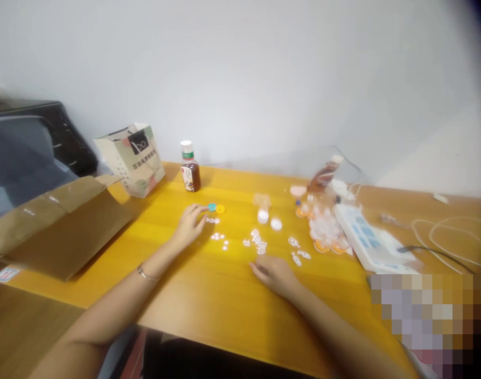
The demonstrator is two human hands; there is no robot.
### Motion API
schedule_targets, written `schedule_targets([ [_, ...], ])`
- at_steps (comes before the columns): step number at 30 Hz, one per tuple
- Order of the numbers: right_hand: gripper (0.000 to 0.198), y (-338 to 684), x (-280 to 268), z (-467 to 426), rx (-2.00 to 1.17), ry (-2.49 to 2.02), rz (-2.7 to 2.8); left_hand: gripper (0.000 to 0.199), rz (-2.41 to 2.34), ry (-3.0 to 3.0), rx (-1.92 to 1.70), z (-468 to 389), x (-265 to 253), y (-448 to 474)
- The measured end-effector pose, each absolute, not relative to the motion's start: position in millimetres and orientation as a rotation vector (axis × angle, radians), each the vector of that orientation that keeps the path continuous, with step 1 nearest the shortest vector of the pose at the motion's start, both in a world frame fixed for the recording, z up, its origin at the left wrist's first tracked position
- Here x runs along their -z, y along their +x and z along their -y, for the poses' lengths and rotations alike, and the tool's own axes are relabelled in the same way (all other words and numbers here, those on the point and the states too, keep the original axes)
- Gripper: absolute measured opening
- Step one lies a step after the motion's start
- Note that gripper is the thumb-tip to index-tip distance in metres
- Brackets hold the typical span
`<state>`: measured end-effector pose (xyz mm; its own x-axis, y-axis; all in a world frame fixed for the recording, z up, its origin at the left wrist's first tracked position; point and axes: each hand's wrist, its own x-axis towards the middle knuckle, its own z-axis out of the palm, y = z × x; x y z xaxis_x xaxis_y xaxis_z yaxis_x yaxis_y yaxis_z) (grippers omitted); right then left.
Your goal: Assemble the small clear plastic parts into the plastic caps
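Note:
My left hand [191,223] reaches over the table, fingers stretched forward and thumb apart. Its fingertip meets or nearly meets the edge of a blue disc [212,207]; a yellow disc [220,209] lies right beside that one. Small white round pieces [213,221] are spread just right of the hand. My right hand [278,275] rests on the table, loosely curled with a gap between thumb and fingers, and I see nothing in it. Ahead of it lies a cluster of white cut-out pieces [258,243]. More patterned white cut-outs [299,255] lie to its right.
White round lids [276,224] sit mid-table. A brown bottle [191,175] and a paper bag [140,160] stand at the back left, a cardboard box [78,231] at left. Clear cups [323,226], a tilted bottle [325,173], a white box [367,237] and cables are at right.

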<state>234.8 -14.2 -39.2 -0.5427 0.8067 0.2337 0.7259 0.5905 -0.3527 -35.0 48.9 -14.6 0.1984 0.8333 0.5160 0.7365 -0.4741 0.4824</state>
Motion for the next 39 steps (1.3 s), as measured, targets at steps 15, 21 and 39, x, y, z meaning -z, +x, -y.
schedule_targets([
  [15, 0.034, 236, 38, 9, -0.474, -1.25, 2.414, 0.019, -1.115, 2.415, -0.855, -19, 14, 5],
  [21, 0.031, 236, 36, 9, -0.502, -1.257, 2.405, 0.021, -0.958, 2.579, -0.645, 0, 30, 36],
  [39, 0.031, 237, 38, 9, -0.484, -1.282, 2.404, 0.049, -1.568, 2.265, -0.828, -121, 32, -53],
])
